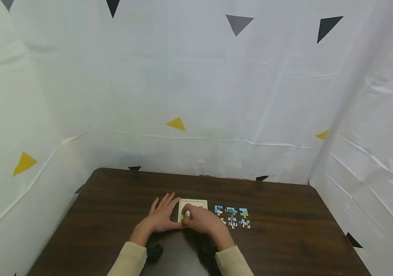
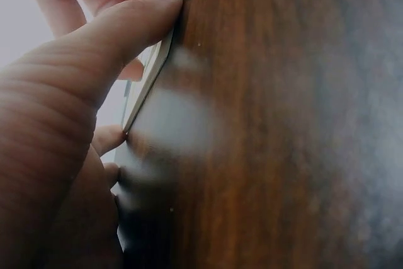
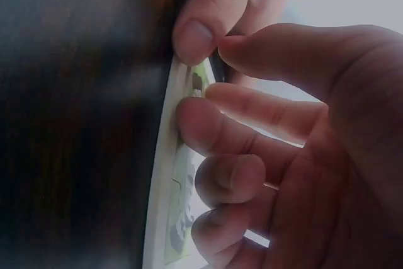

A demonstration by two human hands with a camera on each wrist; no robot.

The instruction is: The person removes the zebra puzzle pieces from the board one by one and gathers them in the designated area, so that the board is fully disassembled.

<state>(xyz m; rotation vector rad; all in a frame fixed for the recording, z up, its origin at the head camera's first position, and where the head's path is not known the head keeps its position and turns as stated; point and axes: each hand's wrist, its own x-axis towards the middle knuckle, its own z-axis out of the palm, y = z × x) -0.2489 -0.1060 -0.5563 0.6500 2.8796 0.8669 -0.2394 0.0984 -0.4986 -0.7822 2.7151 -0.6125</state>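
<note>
A square cream puzzle tray (image 1: pixel 196 202) lies on the dark wooden table, with green printed pieces (image 1: pixel 183 217) visible in its lower left part. My left hand (image 1: pixel 162 217) is spread at the tray's left side; its thumb (image 2: pixel 148 14) rests at the near edge. Over the tray, my right hand (image 1: pixel 204 220) has bent fingers, with a fingertip (image 3: pixel 200 124) on or just above the laid pieces. The right thumb is close beside the left thumb. Whether a piece is under the right fingertips is hidden.
Loose jigsaw pieces (image 1: pixel 243 212), several in number, lie right of the tray, some face up with blue and green print, partly beyond my right hand. Dark wrist devices (image 1: pixel 154 253) sit under the forearms. A white patterned curtain (image 1: pixel 210 96) stands behind the table.
</note>
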